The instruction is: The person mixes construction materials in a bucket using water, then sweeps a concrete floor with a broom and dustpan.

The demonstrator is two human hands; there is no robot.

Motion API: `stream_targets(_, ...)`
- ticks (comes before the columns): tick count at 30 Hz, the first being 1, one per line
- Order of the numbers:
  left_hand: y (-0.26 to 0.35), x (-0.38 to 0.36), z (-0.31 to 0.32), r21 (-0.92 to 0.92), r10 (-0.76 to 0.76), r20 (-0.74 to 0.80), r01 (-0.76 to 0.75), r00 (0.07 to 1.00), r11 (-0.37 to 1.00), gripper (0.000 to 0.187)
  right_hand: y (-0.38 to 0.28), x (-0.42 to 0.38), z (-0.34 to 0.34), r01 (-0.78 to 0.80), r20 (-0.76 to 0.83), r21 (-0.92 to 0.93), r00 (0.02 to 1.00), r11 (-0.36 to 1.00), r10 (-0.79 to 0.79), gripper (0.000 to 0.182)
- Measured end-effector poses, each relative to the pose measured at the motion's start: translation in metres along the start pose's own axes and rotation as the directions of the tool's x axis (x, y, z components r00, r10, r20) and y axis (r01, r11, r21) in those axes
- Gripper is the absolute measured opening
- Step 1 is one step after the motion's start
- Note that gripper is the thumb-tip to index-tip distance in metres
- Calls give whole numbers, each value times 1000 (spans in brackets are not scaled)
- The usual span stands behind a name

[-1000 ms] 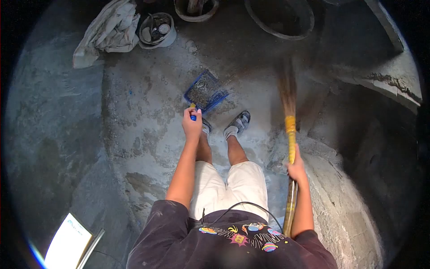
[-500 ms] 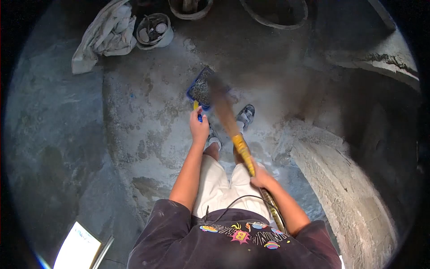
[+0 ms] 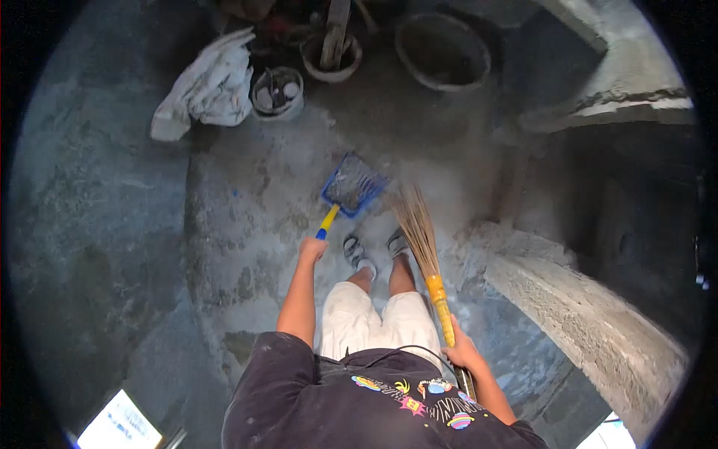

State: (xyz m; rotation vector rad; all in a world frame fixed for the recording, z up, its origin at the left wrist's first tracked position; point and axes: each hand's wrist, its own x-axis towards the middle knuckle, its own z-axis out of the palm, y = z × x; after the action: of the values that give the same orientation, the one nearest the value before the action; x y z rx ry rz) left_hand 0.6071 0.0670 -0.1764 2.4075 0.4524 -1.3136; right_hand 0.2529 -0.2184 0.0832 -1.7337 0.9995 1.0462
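My left hand (image 3: 313, 249) is wrapped round the yellow and blue handle of a dustpan (image 3: 363, 202). Grey dust and debris lie in its blue pan, which is out in front of my feet. A stick broom (image 3: 420, 232) is in my right hand (image 3: 464, 350), gripped on its yellow-wrapped handle near my right thigh. The broom's thin brown bristles point forward and fan out to the right of the dustpan, apart from it.
At the back stand a bucket (image 3: 298, 109) with items in it, a pot (image 3: 333, 77) holding a wooden post and a wide round basin (image 3: 443, 86). A crumpled white sack (image 3: 217, 90) lies left of them. A rough concrete ledge (image 3: 591, 322) curves along my right.
The broom has swung rightward, away from the dustpan. The dustpan now shows less debris and sits farther from my legs. The view has tilted up, showing more of the back.
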Motion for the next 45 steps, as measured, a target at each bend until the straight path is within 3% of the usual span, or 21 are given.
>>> stream_targets(1,2,4,4,-8,32,-5,-32,999,999,23,6,-16,0,-127,41,129,992,983,123,99)
stream_targets(3,-2,0,-2,-288,27,-38,-37,999,957,23,48,-31,16,-61,-92,104,993,993,71,103)
stream_targets(5,6,-33,-22,-360,56,-44,-69,997,930,23,73,-47,24,-163,-147,179,971,970,190,103)
stream_targets(9,-12,-88,-33,-527,145,3,-122,989,841,26,109,-59,41,-152,-289,208,934,966,209,104)
stream_targets(11,-29,-77,-25,-620,94,114,-3,989,784,26,127,-51,53,-204,-316,286,902,936,293,103)
stream_targets(12,-21,-81,-35,-509,207,34,-161,978,846,27,153,-29,67,-270,-249,418,884,868,395,99)
stream_targets(13,-12,-89,-45,-490,207,43,-159,977,857,27,149,-40,80,-280,-236,434,882,856,408,99)
stream_targets(15,25,-99,-55,-499,338,-20,-302,941,812,25,128,-38,54,-269,-58,472,941,839,334,91)
stream_targets(19,23,-103,-67,-642,342,28,-246,939,726,20,116,-28,53,-173,-178,484,941,858,289,91)
stream_targets(21,23,-115,-67,-735,467,38,-292,883,612,17,113,-28,53,-145,-203,490,940,859,275,91)
stream_targets(23,22,-129,-61,-689,468,-11,-346,884,637,16,112,-28,53,-136,-216,491,938,860,272,91)
stream_targets(25,18,-127,-63,-635,621,-176,-571,763,521,13,110,-26,52,-125,-222,490,939,863,262,90)
stream_targets(33,24,-144,-73,-686,653,-160,-559,740,465,15,107,-29,59,-115,-239,503,934,857,266,90)
stream_targets(36,14,-141,-69,-683,654,-212,-589,726,433,14,104,-28,59,-110,-241,506,934,856,262,90)
stream_targets(38,12,-128,-57,-562,666,-333,-707,668,429,15,102,-23,57,-100,-251,511,933,854,259,90)
stream_targets(40,-6,-140,-56,-657,644,-235,-607,728,447,21,103,-26,60,-104,-246,519,932,848,265,90)
stream_targets(43,-35,-126,-51,-621,602,-259,-607,756,495,19,102,-29,62,-108,-247,521,930,847,271,90)
stream_targets(44,-40,-116,-50,-565,643,-299,-674,705,476,15,102,-30,64,-110,-244,522,931,846,272,90)
stream_targets(45,-38,-115,-62,-560,637,-292,-668,713,491,15,101,-31,65,-110,-245,523,930,845,272,90)
